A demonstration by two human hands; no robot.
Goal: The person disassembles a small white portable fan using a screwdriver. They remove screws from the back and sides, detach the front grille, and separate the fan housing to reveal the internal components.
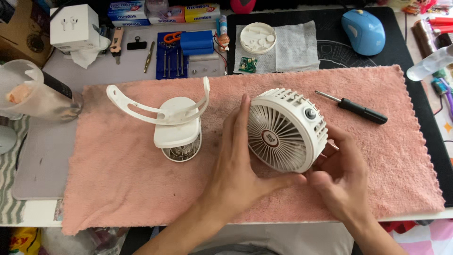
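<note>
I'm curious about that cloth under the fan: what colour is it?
Pink: the fluffy towel shows best in the head view, under the white fan.

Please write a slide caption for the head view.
Both hands, left and right, hold a white fan head above a pink towel.

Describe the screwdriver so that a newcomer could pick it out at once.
Start at the pink towel spread across the desk. On its upper right part, right of the white fan head held in both hands, lies the screwdriver. It is the only slim, black-handled tool on the towel.
</note>
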